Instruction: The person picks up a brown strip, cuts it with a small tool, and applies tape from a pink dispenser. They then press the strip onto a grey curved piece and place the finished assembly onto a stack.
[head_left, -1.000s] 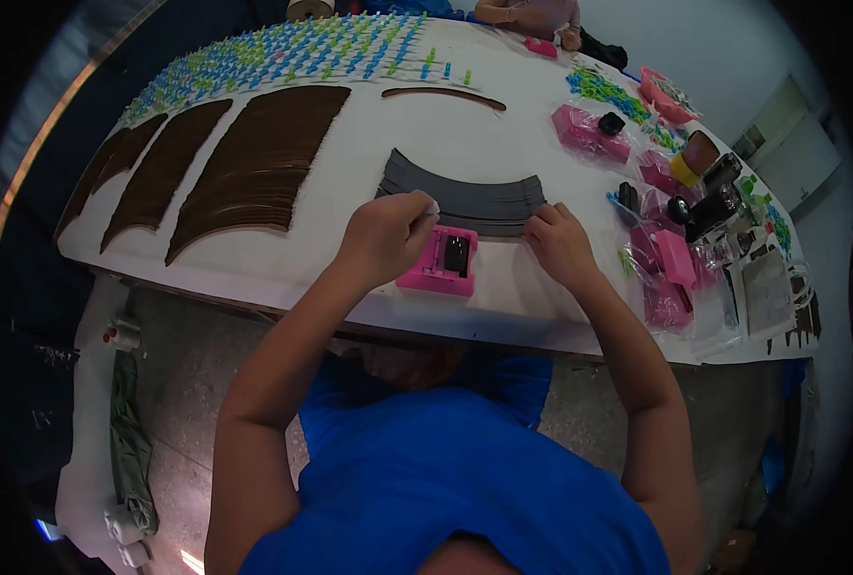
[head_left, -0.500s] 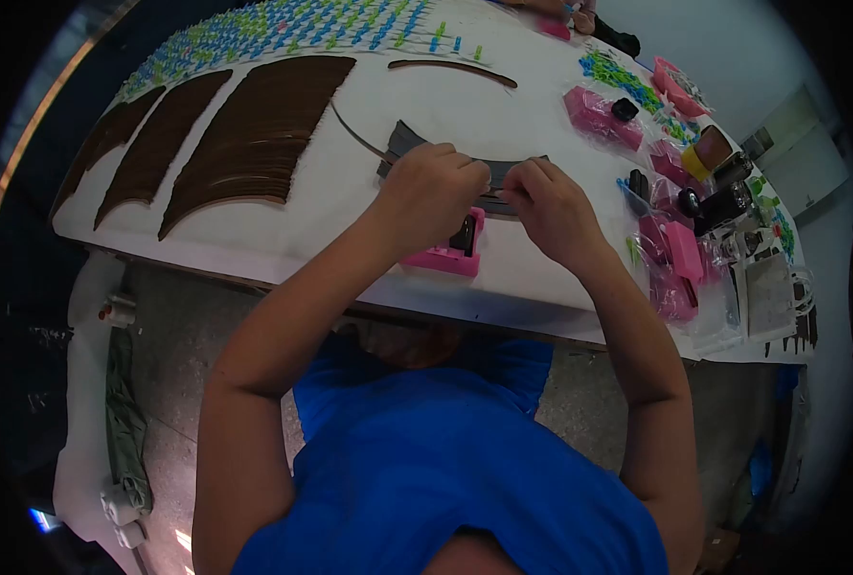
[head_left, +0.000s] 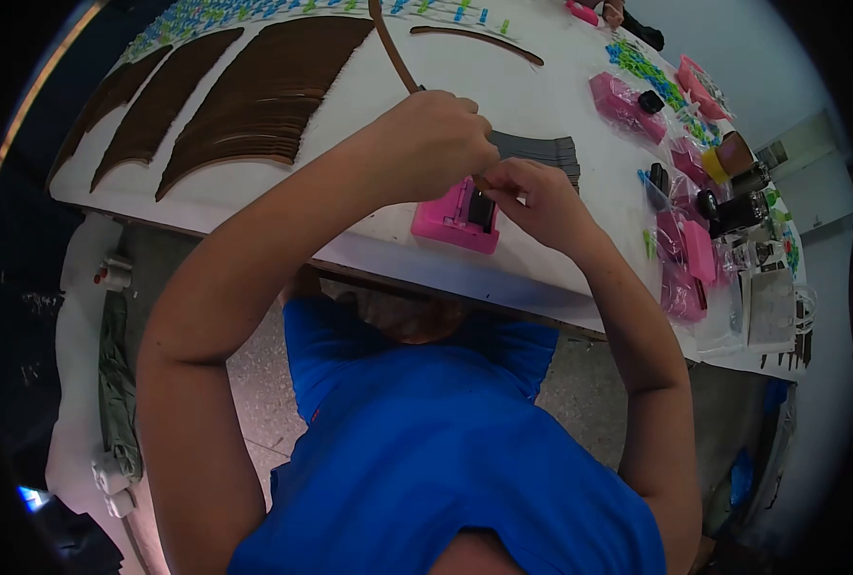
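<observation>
My left hand point(head_left: 431, 144) is closed around a narrow brown curved strip point(head_left: 393, 50), whose far end sticks up and away past the knuckles. My right hand point(head_left: 541, 199) is beside it, thumb and fingers pinched on what looks like the near end of the same strip. Both hands are just above a pink holder point(head_left: 431, 230) with a black part in it, near the table's front edge. Behind the hands lies a row of dark grey curved strips point(head_left: 546, 153), partly covered by them.
Sheets of brown strips point(head_left: 263, 96) lie side by side on the left of the white table point(head_left: 359, 120). A lone strip point(head_left: 479, 43) lies farther back. Blue and green clips point(head_left: 637, 72), pink bagged items point(head_left: 627, 105) and black bottles point(head_left: 738, 211) crowd the right. Another person's hand point(head_left: 614, 14) shows at the back.
Both hands have moved from over the grey strips to over the pink holder. The brown strip now rises away from my left hand. The view has shifted slightly.
</observation>
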A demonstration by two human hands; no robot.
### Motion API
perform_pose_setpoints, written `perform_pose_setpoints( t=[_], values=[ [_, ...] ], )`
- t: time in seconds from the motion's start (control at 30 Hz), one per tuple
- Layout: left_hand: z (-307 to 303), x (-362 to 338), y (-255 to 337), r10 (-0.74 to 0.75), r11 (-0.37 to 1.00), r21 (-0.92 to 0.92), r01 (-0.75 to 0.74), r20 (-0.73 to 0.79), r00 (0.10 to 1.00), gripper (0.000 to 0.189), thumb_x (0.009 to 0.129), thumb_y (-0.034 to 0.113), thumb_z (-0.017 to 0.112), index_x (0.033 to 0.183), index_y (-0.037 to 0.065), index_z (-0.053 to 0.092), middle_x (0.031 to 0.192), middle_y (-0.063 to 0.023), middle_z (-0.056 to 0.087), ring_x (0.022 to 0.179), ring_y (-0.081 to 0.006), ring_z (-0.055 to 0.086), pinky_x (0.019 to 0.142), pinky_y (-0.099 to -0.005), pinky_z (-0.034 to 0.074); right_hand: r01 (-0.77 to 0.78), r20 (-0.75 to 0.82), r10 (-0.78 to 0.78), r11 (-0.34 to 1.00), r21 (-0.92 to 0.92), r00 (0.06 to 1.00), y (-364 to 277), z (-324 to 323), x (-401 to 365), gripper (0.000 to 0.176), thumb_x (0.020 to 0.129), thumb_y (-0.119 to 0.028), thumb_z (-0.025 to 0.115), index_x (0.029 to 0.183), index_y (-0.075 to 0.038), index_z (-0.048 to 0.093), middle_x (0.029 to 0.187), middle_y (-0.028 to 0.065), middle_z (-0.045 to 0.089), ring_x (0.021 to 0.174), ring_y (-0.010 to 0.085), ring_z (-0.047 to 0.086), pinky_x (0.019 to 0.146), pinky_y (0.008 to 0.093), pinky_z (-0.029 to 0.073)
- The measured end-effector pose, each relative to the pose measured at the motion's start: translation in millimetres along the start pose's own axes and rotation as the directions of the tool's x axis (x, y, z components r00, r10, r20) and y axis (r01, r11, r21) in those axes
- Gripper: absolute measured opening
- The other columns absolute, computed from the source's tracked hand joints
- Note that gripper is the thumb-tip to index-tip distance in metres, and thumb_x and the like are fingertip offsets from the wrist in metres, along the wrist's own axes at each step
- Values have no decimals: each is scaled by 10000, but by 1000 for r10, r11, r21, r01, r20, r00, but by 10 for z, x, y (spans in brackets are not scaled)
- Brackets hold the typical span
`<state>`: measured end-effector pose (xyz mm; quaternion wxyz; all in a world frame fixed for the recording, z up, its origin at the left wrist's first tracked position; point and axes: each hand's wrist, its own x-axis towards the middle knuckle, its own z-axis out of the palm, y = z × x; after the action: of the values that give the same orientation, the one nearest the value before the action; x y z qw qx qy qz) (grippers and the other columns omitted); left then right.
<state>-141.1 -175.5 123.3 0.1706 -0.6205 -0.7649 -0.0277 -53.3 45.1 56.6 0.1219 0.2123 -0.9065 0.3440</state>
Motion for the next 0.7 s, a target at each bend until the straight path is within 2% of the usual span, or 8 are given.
perform_pose_setpoints(
  t=[0.1, 0.17, 0.2, 0.27, 0.33, 0.5, 0.57, 0.7],
  values=[
    [-52, 19, 13, 2, 1000, 8, -2, 55, 998, 107, 825, 62, 727, 895, 119, 785, 866, -59, 706, 963, -236, 678, 899, -387, 533, -31, 20, 32, 998, -56, 999, -7, 24, 21, 171, 884, -36, 739, 1047, -50, 689, 887, 115, 720, 801, 271, 723, 712, 371, 586],
    [-48, 31, 17, 7, 1000, 6, -7, 73, 997, 103, 824, 64, 730, 885, 121, 790, 867, -54, 712, 975, -232, 674, 920, -386, 524, -36, 15, 37, 996, -80, 999, -19, 49, 32, 147, 906, -34, 763, 1040, -20, 704, 861, 81, 732, 756, 191, 716, 688, 317, 578],
    [-42, 36, 21, 8, 1000, 22, -10, 76, 997, 102, 820, 66, 732, 881, 123, 791, 870, -49, 716, 980, -228, 671, 926, -381, 520, -37, 18, 39, 996, -78, 999, -10, 61, 30, 147, 906, -34, 763, 1040, -20, 704, 861, 81, 732, 756, 191, 716, 688, 317, 578],
    [-36, 37, 19, 8, 999, 36, -11, 80, 997, 101, 817, 68, 734, 877, 126, 791, 873, -44, 720, 984, -224, 669, 933, -376, 515, -80, 16, 80, 996, -45, 997, 15, 83, 27, 157, 892, -68, 747, 1042, -52, 706, 901, 108, 744, 782, 273, 736, 713, 368, 593],
    [-27, 38, 9, 38, 996, 80, -38, 8, 999, 96, 845, 141, 744, 758, 148, 785, 815, -47, 740, 953, -231, 695, 893, -377, 532, -85, 10, 85, 996, -35, 996, 6, 91, 34, 148, 898, -72, 745, 1040, -51, 709, 902, 110, 745, 781, 272, 736, 710, 368, 592],
    [-9, 49, -20, 56, 992, 115, -58, 17, 998, 106, 847, 144, 742, 750, 140, 782, 812, -38, 739, 951, -220, 687, 888, -367, 525, -107, 6, 107, 994, 19, 994, 8, 130, 47, 128, 913, -82, 740, 1034, -49, 714, 903, 117, 746, 782, 272, 735, 708, 364, 589],
    [-15, 46, -20, 55, 989, 133, -59, 36, 998, 108, 848, 145, 741, 749, 138, 782, 810, -37, 737, 949, -217, 685, 887, -362, 523, -101, 4, 100, 995, 1, 995, 4, 142, 51, 134, 922, -23, 747, 1043, 1, 693, 874, 80, 742, 767, 131, 710, 725, 291, 583],
    [-2, 15, -11, 52, 993, 110, -52, 0, 999, 88, 839, 132, 745, 762, 147, 783, 819, -37, 732, 948, -218, 681, 888, -358, 523, -94, -2, 94, 996, -6, 996, 11, 142, 37, 142, 920, -18, 746, 1049, 2, 690, 886, 83, 741, 765, 131, 707, 728, 289, 582]
  ],
)
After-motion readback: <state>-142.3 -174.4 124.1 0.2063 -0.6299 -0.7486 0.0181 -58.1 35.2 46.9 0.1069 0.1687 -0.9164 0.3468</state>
